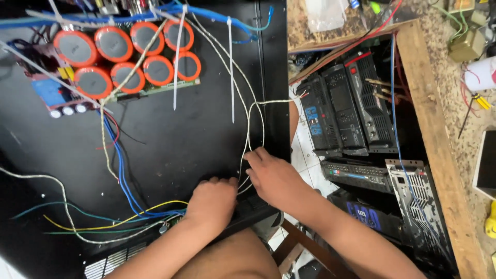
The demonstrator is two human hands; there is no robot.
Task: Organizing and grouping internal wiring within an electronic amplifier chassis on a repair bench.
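Inside black chassis, orange capacitors, both hands' grip closed on white wires.

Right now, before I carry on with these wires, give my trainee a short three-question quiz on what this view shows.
1. True or false: both hands, the left hand and the right hand, are on the bundle of white sleeved wires near the front edge of the black chassis.
2. How many orange-rimmed round capacitors sit on the board at the upper left? A) four B) eight C) twelve
3. Fill in: the stack of black amplifier units lies to the ___ of the chassis.

Key: 1 true; 2 B; 3 right.
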